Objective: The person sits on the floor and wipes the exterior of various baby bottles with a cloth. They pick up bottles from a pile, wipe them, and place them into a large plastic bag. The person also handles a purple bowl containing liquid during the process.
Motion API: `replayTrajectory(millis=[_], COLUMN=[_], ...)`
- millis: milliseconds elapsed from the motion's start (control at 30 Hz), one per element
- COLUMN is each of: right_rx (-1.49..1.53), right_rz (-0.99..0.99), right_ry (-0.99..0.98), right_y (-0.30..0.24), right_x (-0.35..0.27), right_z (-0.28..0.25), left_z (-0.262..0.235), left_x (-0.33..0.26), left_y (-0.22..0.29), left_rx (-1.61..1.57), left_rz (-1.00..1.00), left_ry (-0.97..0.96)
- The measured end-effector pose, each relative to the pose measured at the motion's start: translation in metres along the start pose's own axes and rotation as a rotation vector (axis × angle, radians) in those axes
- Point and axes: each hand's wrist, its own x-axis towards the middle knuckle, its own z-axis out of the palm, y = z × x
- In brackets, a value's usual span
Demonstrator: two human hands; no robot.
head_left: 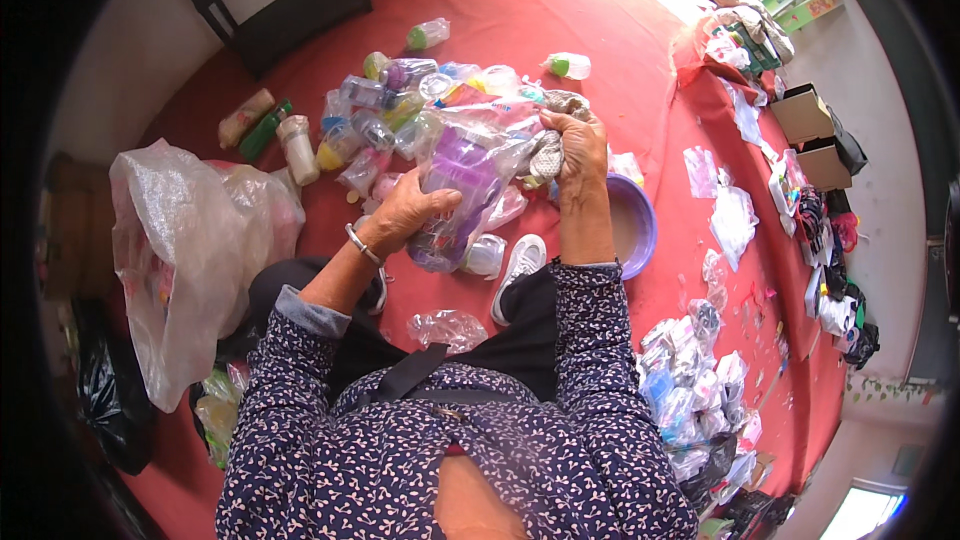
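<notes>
A clear plastic bag [500, 128] with something purple [462, 168] in or behind it is stretched up in front of me. My left hand [405, 208], with a bracelet at the wrist, is closed on its lower left side, thumb in front and fingers partly hidden behind. At the upper right edge, my right hand [578, 145] pinches the bag. A grey-white knobbly cloth-like piece [546, 158] shows beside my right fingers; whether I hold it too is unclear. Behind the bag lies a heap of empty plastic bottles [372, 95] and cups, mostly clear, some coloured.
A purple basin [648, 230] stands by my right forearm. On the left sit a large translucent sack [185, 270] and a black bag [110, 390]. Crumpled plastic [690, 380] piles up at lower right. Cardboard boxes [812, 135] line the right; a black metal rack [270, 10] stands far left.
</notes>
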Motion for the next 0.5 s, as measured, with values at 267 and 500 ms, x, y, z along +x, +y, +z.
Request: replayTrajectory(millis=[267,500], right_rx=[0.065,-0.949], right_rz=[-0.204,-1.106], right_ry=[0.217,-0.429], right_y=[-0.035,0.029], right_x=[0.0,-0.026], right_z=[-0.013,0.042], left_z=[-0.001,0.005], left_x=[0.0,0.002], left_y=[-0.002,-0.005], left_rx=[-0.051,0.031], left_rz=[-0.069,0.033], left_ry=[0.126,0.081])
